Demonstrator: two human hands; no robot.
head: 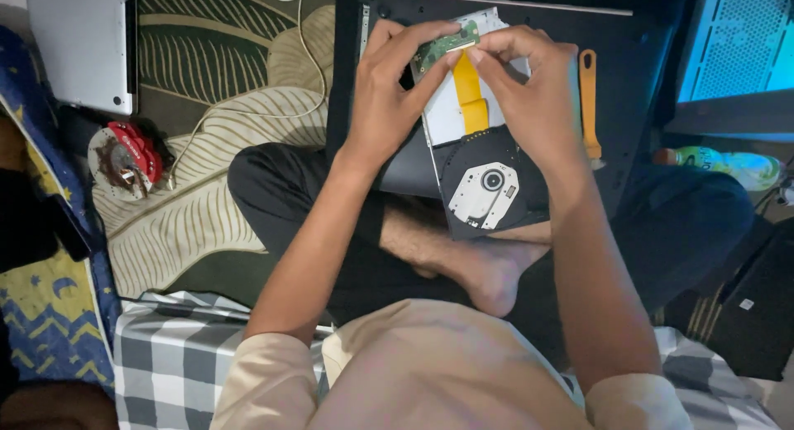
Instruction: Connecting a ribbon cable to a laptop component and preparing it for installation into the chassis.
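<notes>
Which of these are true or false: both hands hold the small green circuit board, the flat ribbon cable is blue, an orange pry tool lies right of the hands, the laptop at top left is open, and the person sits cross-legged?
1. Both hands hold the small green circuit board. True: the left hand and right hand pinch it from either side.
2. The flat ribbon cable is blue. False: it is yellow.
3. An orange pry tool lies right of the hands. True.
4. The laptop at top left is open. False: its silver lid is shut.
5. The person sits cross-legged. True: a bare foot shows below the optical drive.
</notes>
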